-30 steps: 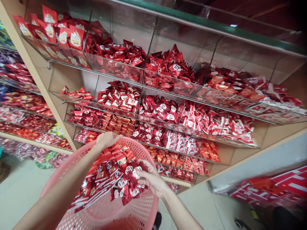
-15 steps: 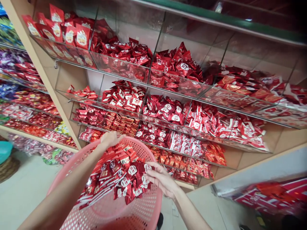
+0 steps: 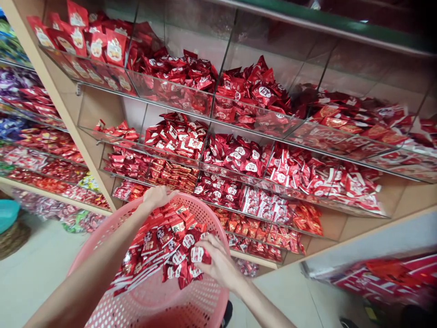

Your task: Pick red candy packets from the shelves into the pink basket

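A pink perforated plastic basket [image 3: 218, 291] is tilted in front of me, with a heap of red and dark red snack packets [image 3: 160, 241] inside. My left hand [image 3: 157, 197] is closed over its far rim. Inside the basket, my right hand [image 3: 216, 259] pinches a dark red packet with a white label [image 3: 199, 255] between thumb and fingers. More packets of the same look lie just below and left of those fingers.
Beyond the basket stands a wooden shelf rack with clear-fronted bins of red packets [image 3: 235, 152]. Another rack [image 3: 37, 132] of colourful packets is at left. A teal basin [image 3: 8, 214] sits on a woven basket [image 3: 15, 239]. Red packaging [image 3: 392, 278] lies at lower right.
My right hand has moved left, further over the heap, and a labelled packet now shows between its thumb and fingers. My left hand has stayed on the basket rim.
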A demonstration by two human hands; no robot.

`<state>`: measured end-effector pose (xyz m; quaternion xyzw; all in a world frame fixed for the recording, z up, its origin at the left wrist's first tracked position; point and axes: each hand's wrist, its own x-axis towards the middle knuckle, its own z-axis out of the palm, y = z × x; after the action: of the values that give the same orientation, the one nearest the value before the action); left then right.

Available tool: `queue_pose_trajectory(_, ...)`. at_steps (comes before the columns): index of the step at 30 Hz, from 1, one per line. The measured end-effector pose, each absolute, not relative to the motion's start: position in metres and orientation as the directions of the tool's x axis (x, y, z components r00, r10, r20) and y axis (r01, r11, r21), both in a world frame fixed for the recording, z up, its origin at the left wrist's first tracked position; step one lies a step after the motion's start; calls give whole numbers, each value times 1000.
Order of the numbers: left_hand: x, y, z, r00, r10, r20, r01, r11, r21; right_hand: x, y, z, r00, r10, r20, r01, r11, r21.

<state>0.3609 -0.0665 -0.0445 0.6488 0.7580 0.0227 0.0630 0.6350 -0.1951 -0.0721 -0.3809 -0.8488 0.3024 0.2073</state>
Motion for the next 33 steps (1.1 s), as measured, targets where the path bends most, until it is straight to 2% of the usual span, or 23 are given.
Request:
queue_pose_trajectory(4,362,-67,-44,-157,984,-78,979,166,119,622,-205,-78,-772,634,51,561,716,-416)
queue_pose_trajectory(8,365,-68,-41,-149,985,-88,980,159,122,610,-206,-89,-881,474,1,463,860,-214)
queue_pose_trajectory(11,366,-70,-39,-150,985,-87,980,160,118,603,-205,-92,-916,400,1,397,910,-119)
queue_pose_trajectory(16,362,-73,-38,-152,985,-80,979,161,124,595,-208,-94,-925,379,18,377,923,-75)
queue_pose_trajectory(21,360,-73,-39,-174,980,-91,975,185,126,593,-215,-102,-877,479,29,478,878,-26)
queue_pose_trajectory(33,365,-68,-39,-172,979,-108,976,185,117,592,-216,-116,-869,493,52,492,870,-26)
